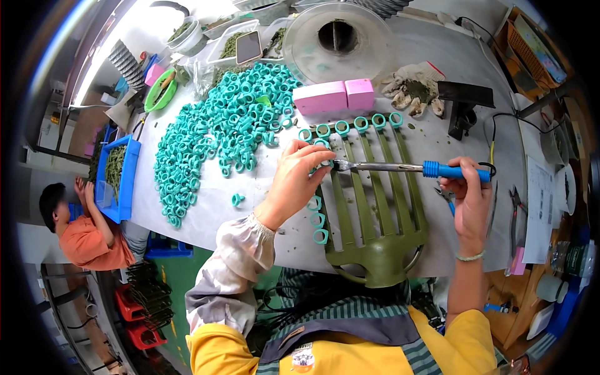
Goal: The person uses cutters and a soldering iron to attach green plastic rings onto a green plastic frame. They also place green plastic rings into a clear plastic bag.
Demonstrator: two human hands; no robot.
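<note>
My right hand is wrapped round the blue handle of a soldering iron, whose metal shaft points left. Its flattened tip meets the fingertips of my left hand. Those fingers are pinched on a small teal ring, mostly hidden, at the left edge of an olive-green frame with several long parallel bars. Teal rings stand in a row along the frame's far end. Down its left side sit more teal rings. A large pile of loose teal rings covers the table to the left.
Beyond the frame lie pink blocks, stained gloves and a black stand. Pliers rest at the right. A clear round cover and a phone are at the back. Another person works by a blue tray.
</note>
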